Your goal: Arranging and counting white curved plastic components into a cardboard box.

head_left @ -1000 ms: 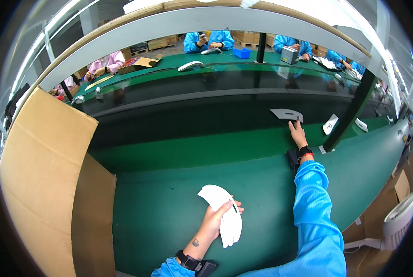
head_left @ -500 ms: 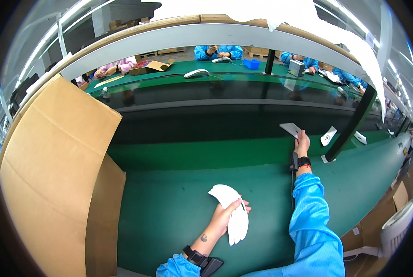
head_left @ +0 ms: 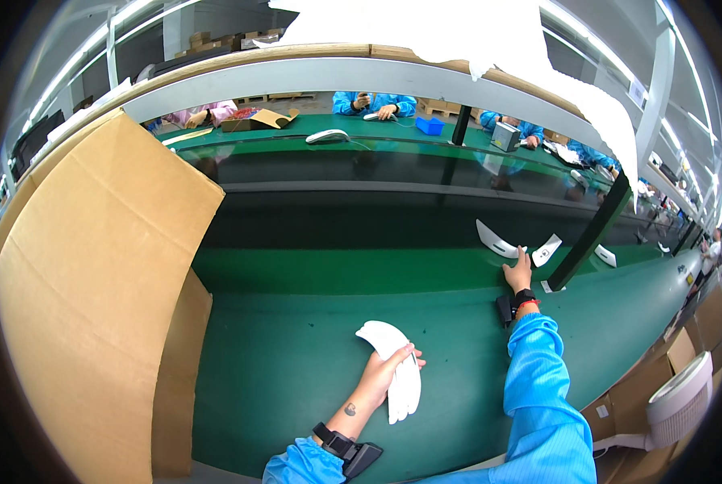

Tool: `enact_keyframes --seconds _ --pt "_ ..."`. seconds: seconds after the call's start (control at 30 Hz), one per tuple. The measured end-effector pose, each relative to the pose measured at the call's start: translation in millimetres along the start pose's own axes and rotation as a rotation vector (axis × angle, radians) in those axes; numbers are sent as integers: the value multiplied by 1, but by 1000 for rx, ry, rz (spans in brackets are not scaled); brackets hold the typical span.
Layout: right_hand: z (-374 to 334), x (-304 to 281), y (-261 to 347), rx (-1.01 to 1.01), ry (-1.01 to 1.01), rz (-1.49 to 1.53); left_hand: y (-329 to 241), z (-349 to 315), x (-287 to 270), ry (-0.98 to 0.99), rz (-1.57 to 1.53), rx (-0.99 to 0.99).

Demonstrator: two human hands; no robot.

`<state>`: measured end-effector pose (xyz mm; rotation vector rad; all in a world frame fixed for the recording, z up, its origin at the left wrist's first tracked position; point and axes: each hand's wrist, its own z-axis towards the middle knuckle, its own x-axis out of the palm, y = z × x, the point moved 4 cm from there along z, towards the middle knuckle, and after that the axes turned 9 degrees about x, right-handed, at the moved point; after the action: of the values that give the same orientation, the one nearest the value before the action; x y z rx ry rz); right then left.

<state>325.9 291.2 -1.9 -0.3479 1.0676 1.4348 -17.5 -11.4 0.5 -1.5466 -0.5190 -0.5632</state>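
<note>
My left hand (head_left: 385, 373) is closed around a fanned stack of curved white plastic shells (head_left: 406, 387), held over the green bench near me. Farther off to the right, my right hand (head_left: 519, 273) is stretched out with thumb and fingers apart and nothing held between them. Just beyond its fingertips a single curved white shell (head_left: 494, 239) lies on the dark belt; whether the fingertips touch it I cannot tell. Right of that hand rests another white piece (head_left: 546, 250) with a small dark mark, and past the black post lies a third white piece (head_left: 605, 256).
A large cardboard box (head_left: 95, 266) stands at my left. The black post (head_left: 591, 234) rises on the right under an overhead shelf (head_left: 377, 77). A white fan (head_left: 680, 395) is at the lower right. Across the belt, people in blue sleeves work near a blue bin (head_left: 430, 126).
My right hand has let go of the shell, which now lies on the belt, and its fingers have spread. The left hand keeps its stack. The whole view has shifted slightly.
</note>
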Motion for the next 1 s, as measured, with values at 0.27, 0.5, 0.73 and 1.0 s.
enact_keyframes --seconds 0.27,0.5,0.73,1.0 --pt "-4 9 47 -20 325 -10 0 -5 -6 -31 7 -2" --pt "-28 -18 88 -253 121 304 0 1 -11 -81 -66 53" --pt "-74 -117 131 -424 242 802 -16 10 -21 -255 -130 190" --pt "-155 -152 156 -284 735 1033 -8 -3 -9 -185 -101 237"
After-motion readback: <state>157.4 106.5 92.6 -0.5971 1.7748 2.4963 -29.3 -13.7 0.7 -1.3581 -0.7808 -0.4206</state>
